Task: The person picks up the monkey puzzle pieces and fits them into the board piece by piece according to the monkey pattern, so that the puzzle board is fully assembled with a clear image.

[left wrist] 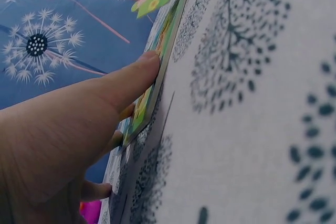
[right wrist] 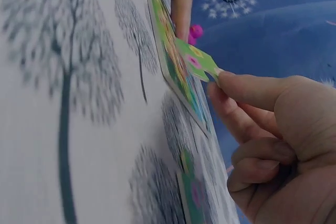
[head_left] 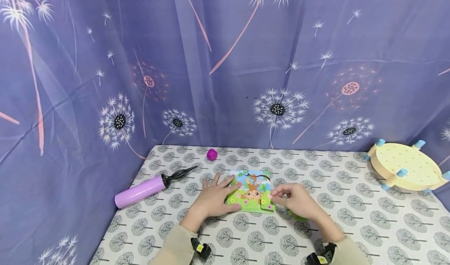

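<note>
Your L hand [head_left: 215,199] is on the L side of the monkey jigsaw [head_left: 251,198], fingers spread wide: thumb & index rest on the pic, thumb near the bottom L corner, outer fingers reaching past the edge onto the tree-print tablecloth [head_left: 242,233]. Your R hand [head_left: 298,201] pinches a green flower jigsaw pc [right wrist: 195,60] btwn thumb & index tips; its other fingers curl in twd the palm. That pc is tilted over the bottom R corner of the jigsaw, pink & yellow flowers showing; can't tell if its far edge touches. The jigsaw lies flat, approx mid-table, btwn your 2 hands. A 2nd green pc [head_left: 298,217] is on the cloth just R of it, partly hidden under your R hand.

Back of the jigsaw, a bit L, there's a small magenta ball [head_left: 212,154]. Further L, a lilac hand pump [head_left: 140,191] lies on its side, black tip angled twd the ball. Far R, well apart, is a pale-yellow oval stand [head_left: 404,165] w/ lt-blue pegs. Blue-purple dandelion curtain [head_left: 225,97] hangs behind & along the L.
</note>
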The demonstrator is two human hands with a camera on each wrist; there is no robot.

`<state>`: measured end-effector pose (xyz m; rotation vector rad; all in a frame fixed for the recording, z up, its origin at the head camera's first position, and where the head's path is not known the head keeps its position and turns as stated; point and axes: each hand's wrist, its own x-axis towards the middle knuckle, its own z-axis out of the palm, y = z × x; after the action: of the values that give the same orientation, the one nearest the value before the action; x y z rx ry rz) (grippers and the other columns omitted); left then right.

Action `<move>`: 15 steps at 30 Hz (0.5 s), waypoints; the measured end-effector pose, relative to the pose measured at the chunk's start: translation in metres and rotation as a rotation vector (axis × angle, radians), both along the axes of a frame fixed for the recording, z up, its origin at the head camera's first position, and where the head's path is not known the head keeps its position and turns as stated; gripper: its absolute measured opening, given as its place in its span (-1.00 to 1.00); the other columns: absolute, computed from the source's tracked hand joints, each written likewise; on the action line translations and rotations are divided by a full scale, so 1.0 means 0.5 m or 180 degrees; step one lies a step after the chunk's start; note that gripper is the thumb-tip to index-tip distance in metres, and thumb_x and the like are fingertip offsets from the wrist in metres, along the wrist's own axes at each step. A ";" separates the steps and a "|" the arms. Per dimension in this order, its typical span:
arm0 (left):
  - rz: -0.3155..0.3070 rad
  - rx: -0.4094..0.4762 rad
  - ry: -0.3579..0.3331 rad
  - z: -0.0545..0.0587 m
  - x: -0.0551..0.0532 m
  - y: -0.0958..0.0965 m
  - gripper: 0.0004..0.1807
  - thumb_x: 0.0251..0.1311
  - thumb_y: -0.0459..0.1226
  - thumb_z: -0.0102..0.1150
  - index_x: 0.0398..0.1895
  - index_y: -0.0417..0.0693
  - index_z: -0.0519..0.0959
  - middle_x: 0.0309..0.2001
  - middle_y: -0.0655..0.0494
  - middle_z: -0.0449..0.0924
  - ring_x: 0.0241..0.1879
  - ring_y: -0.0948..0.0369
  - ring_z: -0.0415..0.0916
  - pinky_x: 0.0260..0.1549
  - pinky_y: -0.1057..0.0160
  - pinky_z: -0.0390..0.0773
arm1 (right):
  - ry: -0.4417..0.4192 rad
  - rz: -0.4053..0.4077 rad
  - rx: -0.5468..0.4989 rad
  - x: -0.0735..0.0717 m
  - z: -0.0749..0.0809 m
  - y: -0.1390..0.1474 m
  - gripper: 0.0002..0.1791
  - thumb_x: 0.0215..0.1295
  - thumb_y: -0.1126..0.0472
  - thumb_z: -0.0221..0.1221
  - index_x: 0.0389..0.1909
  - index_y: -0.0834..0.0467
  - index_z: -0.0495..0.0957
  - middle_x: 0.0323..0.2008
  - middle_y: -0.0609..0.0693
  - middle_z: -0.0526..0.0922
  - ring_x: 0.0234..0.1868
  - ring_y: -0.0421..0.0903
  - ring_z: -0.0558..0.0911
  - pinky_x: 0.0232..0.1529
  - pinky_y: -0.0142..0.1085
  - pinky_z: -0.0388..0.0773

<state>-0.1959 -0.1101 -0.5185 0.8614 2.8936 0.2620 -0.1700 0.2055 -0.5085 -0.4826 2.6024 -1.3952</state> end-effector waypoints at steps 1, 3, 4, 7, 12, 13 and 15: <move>0.0001 0.0002 -0.0003 0.000 0.000 0.001 -0.12 0.27 0.46 0.00 0.62 0.42 0.23 0.65 0.21 0.02 0.57 -0.31 -0.09 0.27 -0.66 -0.02 | 0.0030 -0.0032 0.0008 -0.002 -0.001 -0.007 -0.88 0.28 0.14 0.43 -0.21 0.03 0.73 -0.33 -0.17 0.73 -0.39 -0.14 0.60 -0.25 -0.31 0.54; -0.0001 0.0011 -0.0004 0.000 0.000 0.003 -0.12 0.28 0.46 0.00 0.62 0.42 0.24 0.65 0.21 0.02 0.57 -0.31 -0.09 0.27 -0.66 -0.02 | 0.0039 -0.0066 -0.0019 -0.006 -0.003 -0.022 -0.89 0.28 0.15 0.42 -0.21 0.04 0.73 -0.33 -0.18 0.73 -0.38 -0.13 0.60 -0.24 -0.30 0.54; -0.0004 0.0018 -0.0005 0.000 -0.001 0.004 -0.12 0.28 0.46 0.00 0.61 0.42 0.24 0.65 0.20 0.02 0.57 -0.31 -0.09 0.27 -0.67 -0.02 | 0.0029 -0.0068 -0.0042 -0.008 -0.004 -0.030 -0.89 0.29 0.16 0.42 -0.20 0.04 0.73 -0.33 -0.17 0.73 -0.38 -0.12 0.59 -0.26 -0.31 0.54; -0.0017 0.0031 0.0000 -0.003 -0.002 0.006 -0.13 0.29 0.46 -0.02 0.62 0.42 0.23 0.65 0.21 0.02 0.57 -0.31 -0.09 0.27 -0.67 -0.03 | 0.0048 -0.0050 -0.0076 -0.014 -0.006 -0.053 -0.88 0.29 0.18 0.42 -0.20 0.07 0.74 -0.34 -0.15 0.73 -0.44 -0.14 0.58 -0.37 -0.35 0.53; -0.0012 0.0048 0.0000 -0.007 -0.004 0.004 -0.13 0.29 0.47 -0.04 0.62 0.44 0.22 0.66 0.22 0.01 0.58 -0.30 -0.11 0.27 -0.67 -0.05 | 0.0109 0.0064 -0.0127 -0.022 -0.010 -0.095 -0.88 0.31 0.23 0.40 -0.18 0.15 0.74 -0.36 -0.12 0.74 -0.54 -0.16 0.60 -0.56 -0.40 0.53; -0.0006 0.0051 -0.0007 -0.007 -0.004 0.003 -0.13 0.29 0.47 -0.04 0.62 0.45 0.22 0.66 0.23 0.01 0.58 -0.31 -0.12 0.27 -0.67 -0.06 | 0.0118 0.0079 -0.0125 -0.024 -0.011 -0.103 -0.88 0.31 0.23 0.40 -0.18 0.15 0.74 -0.36 -0.12 0.74 -0.52 -0.17 0.62 -0.54 -0.40 0.54; 0.0006 0.0058 -0.0015 -0.007 -0.004 0.002 -0.13 0.29 0.47 -0.05 0.62 0.45 0.21 0.66 0.23 0.00 0.58 -0.31 -0.12 0.28 -0.67 -0.08 | 0.0158 0.0096 -0.0119 -0.025 -0.013 -0.118 -0.89 0.32 0.24 0.39 -0.18 0.17 0.74 -0.36 -0.13 0.74 -0.49 -0.18 0.63 -0.49 -0.39 0.58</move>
<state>-0.1981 -0.1089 -0.5220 0.8598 2.8922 0.2905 -0.1826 0.1463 -0.5149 -0.5663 2.6002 -1.4428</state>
